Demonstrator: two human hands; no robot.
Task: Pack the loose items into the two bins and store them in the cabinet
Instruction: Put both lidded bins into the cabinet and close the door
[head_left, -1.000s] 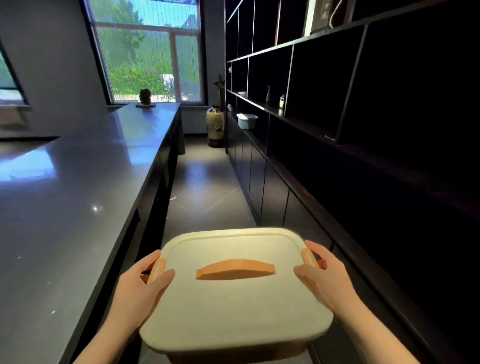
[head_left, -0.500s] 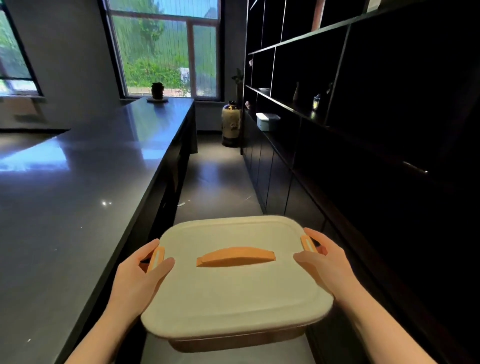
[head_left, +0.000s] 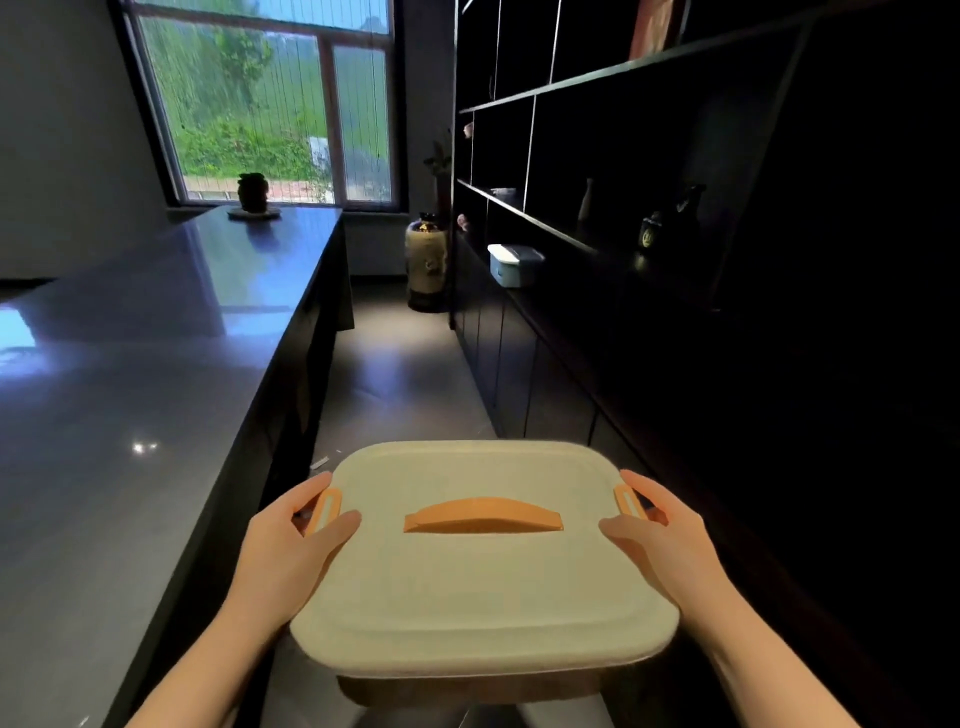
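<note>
I carry a lidded bin (head_left: 483, 582) with a cream lid, an orange top handle and orange side latches, low in the middle of the head view. My left hand (head_left: 291, 545) grips its left side at the latch, thumb on the lid. My right hand (head_left: 660, 535) grips the right side the same way. A second bin (head_left: 514, 264), white with a pale blue body, stands on the counter ledge of the dark cabinet (head_left: 675, 312) on the right, further down the aisle. The carried bin's contents are hidden by the lid.
A long grey countertop (head_left: 130, 389) runs along the left, with a small potted plant (head_left: 253, 193) at its far end. A tall vase (head_left: 427, 260) stands on the floor at the aisle's end under the window. Small bottles (head_left: 652, 234) sit on a cabinet shelf.
The view has moved forward along the aisle and turned slightly; the second bin and vase appear closer. Both hands keep the same hold on the carried bin.
</note>
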